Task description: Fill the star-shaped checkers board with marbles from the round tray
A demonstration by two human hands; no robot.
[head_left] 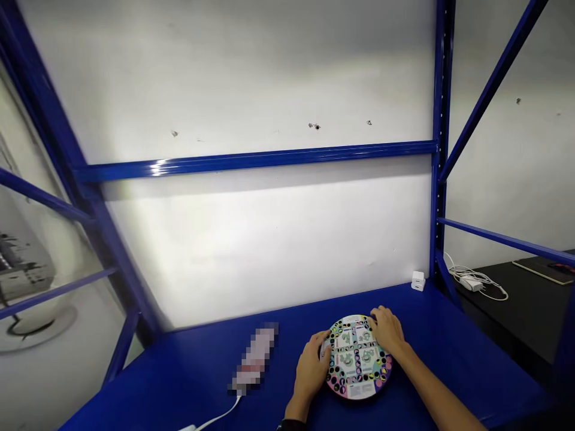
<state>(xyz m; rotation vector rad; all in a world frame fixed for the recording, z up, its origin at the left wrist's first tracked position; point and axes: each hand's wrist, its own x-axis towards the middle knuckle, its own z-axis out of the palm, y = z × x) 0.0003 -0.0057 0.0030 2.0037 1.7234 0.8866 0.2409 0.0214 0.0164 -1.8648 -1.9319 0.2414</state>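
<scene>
A round, flat box [358, 357] with a colourful pattern of dots and four printed panels on top lies on the blue tabletop. My left hand [313, 365] grips its left edge, the thumb by the rim and the fingers curled around the far side. At the upper right edge, my right hand [387, 329] holds the rim with bent fingers. The underside of the box and some of my fingertips are hidden. A dark band [291, 425] shows on my left wrist.
To the left lies a pixelated oblong object [255, 359] with a white cable [220, 417] running from it. A white charger block [417, 281] stands at the back right corner. Blue rack posts and bars [269, 160] frame the table [188, 365]. Another white cable [485, 281] rests on the black surface beyond.
</scene>
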